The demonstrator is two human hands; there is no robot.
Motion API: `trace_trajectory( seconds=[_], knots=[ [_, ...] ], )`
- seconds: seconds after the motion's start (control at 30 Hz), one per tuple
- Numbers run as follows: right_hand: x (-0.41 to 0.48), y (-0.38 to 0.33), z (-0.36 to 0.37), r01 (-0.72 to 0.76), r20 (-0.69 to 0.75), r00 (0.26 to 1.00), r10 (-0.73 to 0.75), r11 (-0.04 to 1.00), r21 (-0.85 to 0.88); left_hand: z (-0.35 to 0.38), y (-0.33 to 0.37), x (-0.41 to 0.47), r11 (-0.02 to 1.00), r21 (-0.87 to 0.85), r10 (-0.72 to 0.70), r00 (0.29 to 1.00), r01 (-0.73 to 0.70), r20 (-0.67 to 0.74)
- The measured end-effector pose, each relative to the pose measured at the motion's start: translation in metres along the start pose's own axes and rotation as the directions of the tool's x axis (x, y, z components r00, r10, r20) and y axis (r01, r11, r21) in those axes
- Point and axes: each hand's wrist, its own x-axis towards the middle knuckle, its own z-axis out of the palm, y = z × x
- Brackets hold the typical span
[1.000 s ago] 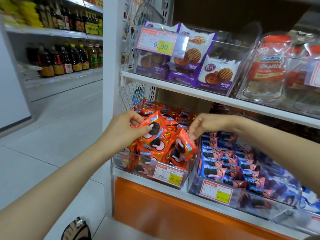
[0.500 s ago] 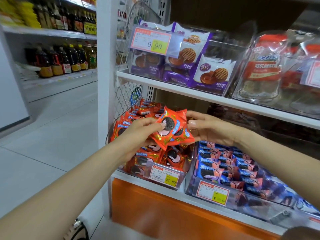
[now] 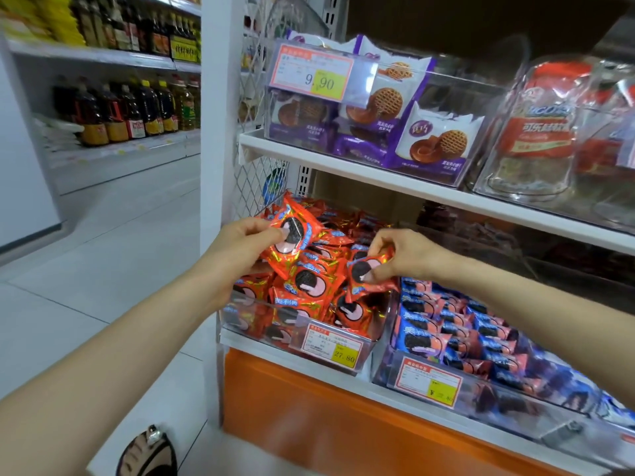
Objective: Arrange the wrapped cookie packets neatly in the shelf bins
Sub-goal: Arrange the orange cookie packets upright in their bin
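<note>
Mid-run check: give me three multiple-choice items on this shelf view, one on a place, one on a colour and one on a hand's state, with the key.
1. Where does the red-packet bin stand relative to the blue-packet bin?
A. Above it
B. Directly to its left
C. Directly to its right

2. The packet in the right hand is mainly:
A. purple
B. blue
C. red

3. The left hand is:
A. pinching a red packet
B. lying flat on a shelf edge
C. gripping a price tag

Key:
1 B: the two bins stand side by side, with the red one on the left.
2 C: its wrapper is red, like the packets in the bin below it.
3 A: the thumb and fingers close on the packet's edge above the pile.
</note>
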Motion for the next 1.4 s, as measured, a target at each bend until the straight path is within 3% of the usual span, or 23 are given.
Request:
trace_trajectory(
  seconds=[0.07,0.23,0.37,0.47,0.63,0.8,1.03,1.4],
  knots=[
    [0.003,-0.006,0.008,-0.023,0.001,1.0,0.023,0.988,-0.151,-0.002,0.0,-0.002,1.0,0.012,0.02,1.0,-0.02,-0.002],
    [0.009,-0.009,0.033,0.02,0.047,0.999,-0.006,0.953,-0.302,-0.008,0.002,-0.005,0.998,0.025,0.05,0.999,-0.05,-0.018],
    [0.006,-0.005,0.051,0.1,0.089,0.994,-0.056,0.769,-0.631,-0.009,0.004,-0.007,0.998,0.011,0.054,0.998,-0.054,-0.027],
    [0.009,-0.005,0.054,0.084,0.12,0.993,0.013,0.647,-0.758,-0.009,0.005,-0.008,0.998,0.01,0.063,0.998,-0.063,-0.028],
    [0.015,-0.012,0.055,0.06,0.178,0.974,0.142,0.593,-0.803,-0.012,0.004,-0.009,0.998,0.013,0.069,0.997,-0.069,-0.017],
    [0.021,-0.014,0.054,0.058,0.241,0.95,0.198,0.647,-0.76,-0.016,0.006,-0.01,0.997,0.015,0.074,0.997,-0.074,-0.011],
    [0.027,-0.015,0.047,0.068,0.251,0.954,0.164,0.696,-0.715,-0.017,0.008,-0.012,0.997,0.021,0.077,0.997,-0.077,-0.014],
    [0.027,-0.009,0.047,0.132,0.261,0.959,0.111,0.642,-0.756,-0.019,0.004,-0.009,0.996,0.06,0.061,0.998,-0.059,-0.024]
  ],
)
